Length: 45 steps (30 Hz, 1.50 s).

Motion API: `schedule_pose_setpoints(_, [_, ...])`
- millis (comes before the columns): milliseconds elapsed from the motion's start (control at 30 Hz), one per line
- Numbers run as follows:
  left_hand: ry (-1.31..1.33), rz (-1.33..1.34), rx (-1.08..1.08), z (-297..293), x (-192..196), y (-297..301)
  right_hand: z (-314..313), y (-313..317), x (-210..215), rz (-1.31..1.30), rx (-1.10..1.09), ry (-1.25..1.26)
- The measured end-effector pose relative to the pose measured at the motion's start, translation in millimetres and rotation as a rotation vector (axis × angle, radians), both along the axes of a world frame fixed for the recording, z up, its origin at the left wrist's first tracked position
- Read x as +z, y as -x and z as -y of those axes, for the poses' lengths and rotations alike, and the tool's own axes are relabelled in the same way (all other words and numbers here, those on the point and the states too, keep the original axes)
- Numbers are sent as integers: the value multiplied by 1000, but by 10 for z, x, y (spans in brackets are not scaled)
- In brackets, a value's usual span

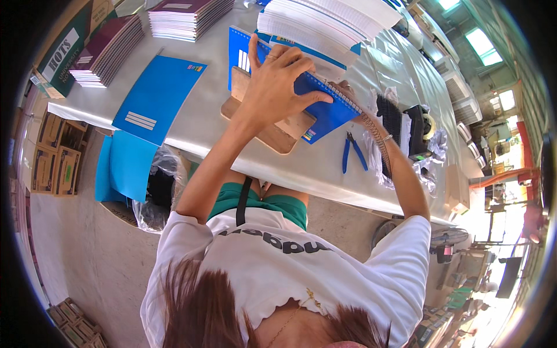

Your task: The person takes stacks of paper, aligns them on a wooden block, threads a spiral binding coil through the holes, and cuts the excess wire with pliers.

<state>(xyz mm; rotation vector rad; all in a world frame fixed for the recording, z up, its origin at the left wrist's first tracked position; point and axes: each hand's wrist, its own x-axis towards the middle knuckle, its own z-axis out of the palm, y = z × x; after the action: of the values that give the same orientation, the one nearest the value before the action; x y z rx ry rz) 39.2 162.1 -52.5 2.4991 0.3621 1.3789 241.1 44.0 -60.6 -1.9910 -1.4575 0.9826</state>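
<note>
Centrally, at about twelve o'clock from the person's body, the left hand (272,87) lies spread, palm down, on a blue spiral-bound notebook (325,107), pressing it onto a wooden block jig (278,130) that sits on the grey surface (301,168). The fingers curl over the notebook's far edge, so this hand grips the notebook. The right hand (348,93) is mostly hidden behind the notebook at its wire-spine side, toward one o'clock; it touches the spine, but whether it is clenched or loose cannot be told.

Just beside the notebook at four o'clock lie blue-handled pliers (353,153), apart from both hands. Farther toward three o'clock sit a bundle of black binding coils (390,119) and a tape dispenser (420,127). Beyond the hands, at twelve o'clock, rises a tall stack of white-paged notebooks (325,26). At ten o'clock a loose blue cover sheet (159,98) lies flat on the surface, and farther out at ten to eleven o'clock stand two piles of maroon notebooks (110,49). More blue sheets (125,165) hang below the surface edge at nine o'clock.
</note>
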Motion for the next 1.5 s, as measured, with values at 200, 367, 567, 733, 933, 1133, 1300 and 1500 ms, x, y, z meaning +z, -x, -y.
schedule_pose_setpoints(200, [-17,17,24,26,-39,-31,13,-19,-412,152,60,-151])
schedule_pose_setpoints(367, [-35,58,24,12,-45,-83,15,-88,-524,196,52,-217])
schedule_pose_setpoints(567, [-24,8,13,23,-9,-60,-15,-168,-3,-357,-220,-544])
schedule_pose_setpoints(733, [35,56,7,31,0,-58,190,118,423,-306,3,-708])
schedule_pose_setpoints(933, [28,65,-9,24,7,-109,116,-129,198,-2,163,-523])
schedule_pose_setpoints(1133, [44,53,-18,37,52,-32,68,-156,133,507,365,-465])
schedule_pose_setpoints(1300, [72,124,-59,-26,17,-36,174,-243,238,-501,-160,-629])
schedule_pose_setpoints(1500, [53,47,12,-74,50,26,185,326,504,-714,-73,-559])
